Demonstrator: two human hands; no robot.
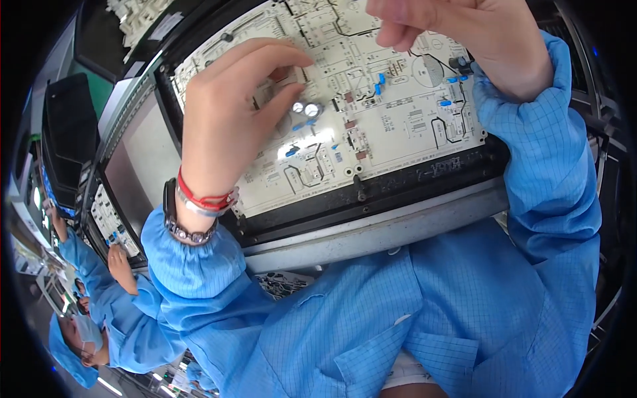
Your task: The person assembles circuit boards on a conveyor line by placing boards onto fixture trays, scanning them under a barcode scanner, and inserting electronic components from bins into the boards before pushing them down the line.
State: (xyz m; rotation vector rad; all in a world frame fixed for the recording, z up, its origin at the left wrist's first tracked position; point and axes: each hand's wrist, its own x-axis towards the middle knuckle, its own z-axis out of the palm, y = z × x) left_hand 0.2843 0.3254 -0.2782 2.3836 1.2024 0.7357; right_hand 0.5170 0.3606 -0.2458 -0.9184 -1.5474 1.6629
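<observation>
A white circuit board (398,139) with printed traces lies in a black frame before me. My left hand (229,99) hovers over its left half, thumb and fingers curved but apart, with nothing visible between them. Close to that thumb stand round silver-topped capacitors (310,109). Small blue components (379,85) and brown ones (350,124) sit elsewhere on the board. My right hand (471,30) is above the board's far right part, its fingers curled together. The top edge of the picture cuts it off, so anything in its fingertips is hidden.
The black frame (298,219) borders a grey metal rail (371,232) along my near side. At far left stands a tray of pale parts (129,20). Left of me, a co-worker in blue (116,312) has a hand (121,268) by another board (109,219).
</observation>
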